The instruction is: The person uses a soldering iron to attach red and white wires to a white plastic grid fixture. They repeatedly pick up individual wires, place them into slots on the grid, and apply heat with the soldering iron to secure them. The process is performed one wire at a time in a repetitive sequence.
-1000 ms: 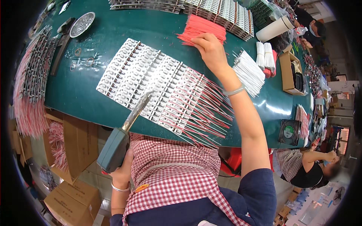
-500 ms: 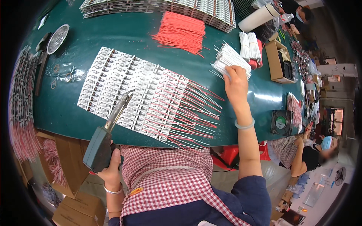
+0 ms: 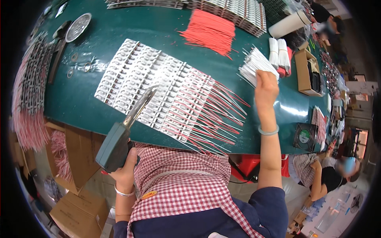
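Note:
My left hand [image 3: 126, 169] is wrapped round the handle of a grey-green soldering gun [image 3: 114, 146]. Its long metal tip points up and right over a panel of small silver parts [image 3: 137, 73] joined in rows. Red and white wires [image 3: 222, 113] run from the panel's right-hand rows and fan out over the table's near edge. At the right, my right hand [image 3: 266, 93] is closed at the near edge of a pile of loose white wires [image 3: 253, 65], its fingers pinched on them. How many wires are in the pinch is hidden.
Red wires [image 3: 210, 31] lie piled beyond the panel, before stacked panels [image 3: 234, 14]. Bundled white wires [image 3: 279, 53], a white flask [image 3: 289, 23], a cardboard box [image 3: 305, 73] and a small fan [image 3: 304, 137] stand right. Wired panels [image 3: 29, 87] and a metal dish [image 3: 78, 27] are left.
The view has shifted, so the whole table sits farther right in it. My right hand stays at the white wires, its fingers drawn closer together. The soldering gun stays over the panel.

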### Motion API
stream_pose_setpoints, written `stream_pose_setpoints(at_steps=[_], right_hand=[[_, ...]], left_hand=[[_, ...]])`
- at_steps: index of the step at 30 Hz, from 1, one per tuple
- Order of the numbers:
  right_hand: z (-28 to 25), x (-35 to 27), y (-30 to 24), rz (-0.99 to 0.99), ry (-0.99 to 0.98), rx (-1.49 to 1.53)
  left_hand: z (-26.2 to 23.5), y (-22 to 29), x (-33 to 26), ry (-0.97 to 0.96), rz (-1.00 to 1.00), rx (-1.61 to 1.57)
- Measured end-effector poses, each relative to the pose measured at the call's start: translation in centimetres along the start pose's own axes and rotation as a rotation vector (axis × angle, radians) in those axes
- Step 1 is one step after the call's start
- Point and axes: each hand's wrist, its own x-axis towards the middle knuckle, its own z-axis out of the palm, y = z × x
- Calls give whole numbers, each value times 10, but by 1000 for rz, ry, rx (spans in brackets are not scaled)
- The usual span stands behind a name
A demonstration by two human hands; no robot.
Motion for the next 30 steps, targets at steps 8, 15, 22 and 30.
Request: stream_pose_setpoints(at_steps=[8,15,22,30], right_hand=[[-49,52,-40,-256,-271,-21],[-25,87,-94,-610,-578,-350],[11,87,-106,-589,-731,-386],[20,81,-157,-329,-336,327]], left_hand=[[0,7,6,0,-95,-52],[2,17,12,21,-68,-68],[-4,18,20,83,-50,-62],[25,57,71,52,-163,-253]])
